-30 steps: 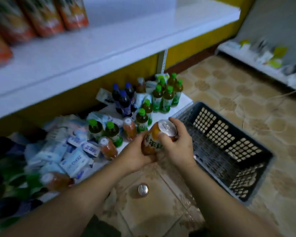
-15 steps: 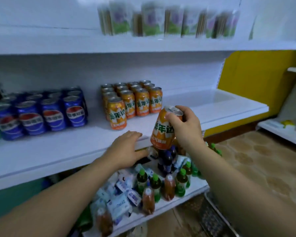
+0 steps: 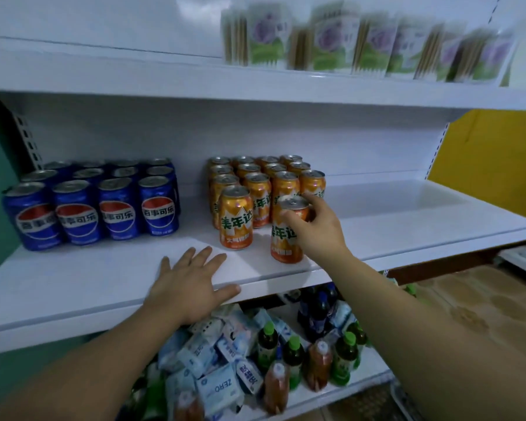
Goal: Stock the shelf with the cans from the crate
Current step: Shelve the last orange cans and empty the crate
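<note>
Orange can (image 3: 287,238) upright on shelf (image 3: 104,268), green-white lettering, silver top.

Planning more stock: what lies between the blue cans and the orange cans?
Head view: only bare shelf between the blue cans and orange cans; the left hand rests further forward.

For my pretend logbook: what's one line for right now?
right hand grips orange can | can on shelf beside stocked cans | left hand flat on shelf edge

The can (image 3: 282,240) stands on the shelf (image 3: 407,220) in the right hand (image 3: 316,235); grouped cans (image 3: 255,189) sit behind and left of it, and the left hand (image 3: 189,287) lies front-left.
</note>
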`<state>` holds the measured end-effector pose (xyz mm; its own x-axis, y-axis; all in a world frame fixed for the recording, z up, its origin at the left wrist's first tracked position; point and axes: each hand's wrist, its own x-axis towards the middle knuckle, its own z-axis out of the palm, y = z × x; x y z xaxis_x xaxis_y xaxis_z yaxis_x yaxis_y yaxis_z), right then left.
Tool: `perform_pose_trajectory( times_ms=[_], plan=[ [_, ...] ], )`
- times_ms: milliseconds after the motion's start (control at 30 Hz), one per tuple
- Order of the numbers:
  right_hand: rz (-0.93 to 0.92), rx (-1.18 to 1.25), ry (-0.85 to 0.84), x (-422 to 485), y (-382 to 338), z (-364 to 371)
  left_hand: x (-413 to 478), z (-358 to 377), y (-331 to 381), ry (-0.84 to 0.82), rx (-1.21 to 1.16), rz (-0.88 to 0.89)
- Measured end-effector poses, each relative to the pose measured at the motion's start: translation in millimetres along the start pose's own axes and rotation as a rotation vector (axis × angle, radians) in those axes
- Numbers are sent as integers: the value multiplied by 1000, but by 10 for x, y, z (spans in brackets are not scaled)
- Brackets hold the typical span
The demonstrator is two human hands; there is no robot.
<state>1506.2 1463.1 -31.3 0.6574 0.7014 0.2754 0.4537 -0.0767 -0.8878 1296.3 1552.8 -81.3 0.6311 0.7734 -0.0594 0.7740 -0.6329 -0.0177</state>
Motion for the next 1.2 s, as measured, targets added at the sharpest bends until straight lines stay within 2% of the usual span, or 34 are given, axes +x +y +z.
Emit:
perform_pose_trajectory(
  times_ms=[567,700,800,867,1067,1200],
  plan=[
    [-83,42,-11,368,18,570,2,44,3,40,37,0],
    [-116,-75,24,287,-26,578,0,50,-3,45,32,5],
    [-107,-221,-59,157,1,659,11,56,-17,61,25,8],
    [-111,-291,-56,112,12,737,13,60,-12,61,23,12],
    [-118,-331,6,95,40,803,11,66,-5,67,26,14],
    [-120,-346,-17,110,36,793,5,58,-8,65,16,12]
  ],
)
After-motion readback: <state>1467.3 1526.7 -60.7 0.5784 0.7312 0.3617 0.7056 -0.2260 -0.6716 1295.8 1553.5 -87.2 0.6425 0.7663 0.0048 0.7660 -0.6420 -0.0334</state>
